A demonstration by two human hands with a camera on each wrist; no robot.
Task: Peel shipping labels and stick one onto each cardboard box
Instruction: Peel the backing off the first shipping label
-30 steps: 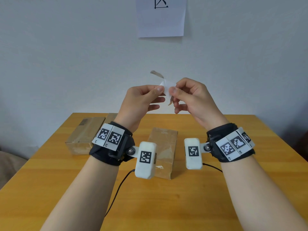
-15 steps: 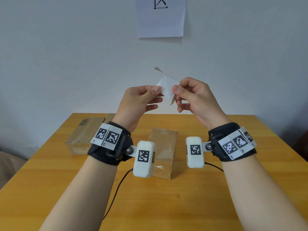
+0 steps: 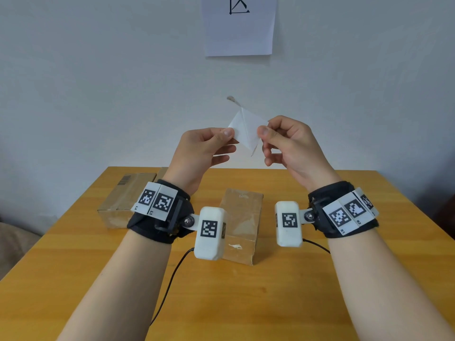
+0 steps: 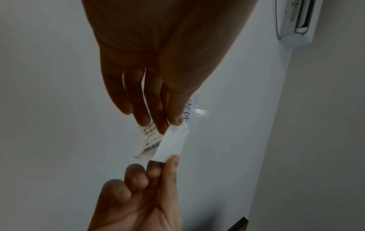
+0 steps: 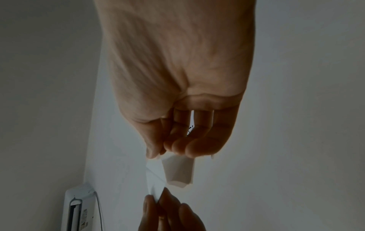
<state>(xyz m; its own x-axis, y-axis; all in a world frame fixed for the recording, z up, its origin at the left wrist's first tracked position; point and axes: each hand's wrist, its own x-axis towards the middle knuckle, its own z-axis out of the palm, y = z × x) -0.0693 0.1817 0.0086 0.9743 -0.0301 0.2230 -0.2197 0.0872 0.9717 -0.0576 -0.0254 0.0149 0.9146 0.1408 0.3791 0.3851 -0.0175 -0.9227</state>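
I hold a white shipping label (image 3: 246, 129) up in front of the wall, partly split from its backing, with a crease between the halves. My left hand (image 3: 230, 134) pinches the left corner and my right hand (image 3: 263, 130) pinches the right corner. In the left wrist view the barcode-printed label (image 4: 150, 136) lies under my left hand (image 4: 168, 125), and a plain white strip (image 4: 171, 143) runs to my right hand (image 4: 162, 162). The right wrist view has my right hand (image 5: 160, 154) pinching the sheet (image 5: 156, 178) opposite my left hand (image 5: 157, 200). Below stands a cardboard box (image 3: 242, 217) at table centre and another box (image 3: 128, 195) at left.
The wooden table (image 3: 369, 254) reaches to the wall. A third box edge (image 3: 161, 172) shows behind the left box. Cables trail from the wrist cameras over the tabletop (image 3: 172, 279). A paper sheet (image 3: 240, 25) hangs on the wall above.
My hands have drawn apart and risen slightly. The white sheet between them has opened from a small fold into a wide diamond.
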